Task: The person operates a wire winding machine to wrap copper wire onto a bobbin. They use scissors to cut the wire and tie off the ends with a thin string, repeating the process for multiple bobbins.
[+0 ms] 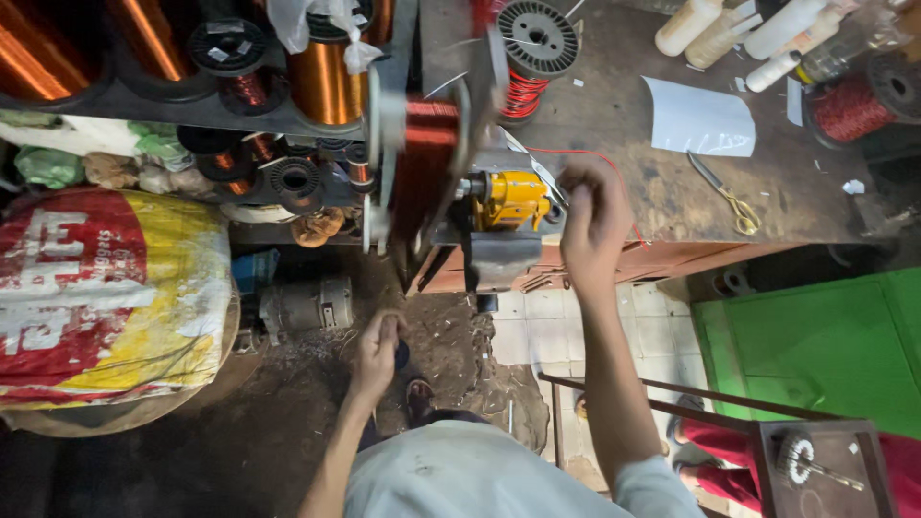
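A coil of red-brown copper wire (428, 163) spins, blurred, on a yellow winding machine (510, 198) fixed at the bench's near edge. My right hand (593, 217) is raised beside the machine, fingers curled as if on its crank, though the handle is hidden. My left hand (377, 347) hangs lower, below the coil, with fingers pinched together; a thin wire in it is too fine to make out. A black spool of red wire (531, 58) stands on the bench behind the machine.
Large copper wire spools (326, 82) fill shelves at left. A red and yellow sack (106, 297) and a grey motor (307, 305) sit on the floor. Scissors (726, 195), a white sheet (698, 120) and bottles (758, 29) lie on the bench. A green surface (815, 345) is at right.
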